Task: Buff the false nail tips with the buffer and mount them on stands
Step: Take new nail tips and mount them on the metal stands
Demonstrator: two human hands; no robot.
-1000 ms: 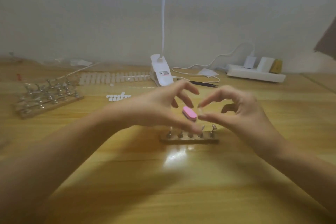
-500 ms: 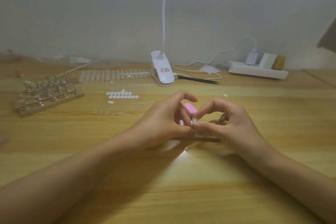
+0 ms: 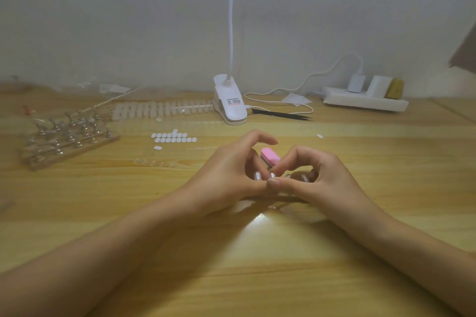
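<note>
Both grips have dropped since a second ago onto the stand (image 3: 296, 197) beneath: left grip (image 3: 229, 177) keeps the pink buffer (image 3: 270, 157), right grip (image 3: 327, 177) pinches a nail tip (image 3: 272, 175) down, so mounting is seemingly underway.

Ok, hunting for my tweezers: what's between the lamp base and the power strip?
Head view: black tweezers, a looped white cable and a white paper scrap.

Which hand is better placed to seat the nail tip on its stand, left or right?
Right, most likely. The right hand pinches the nail tip between thumb and forefinger, while the left hand is busy holding the pink buffer.
</note>
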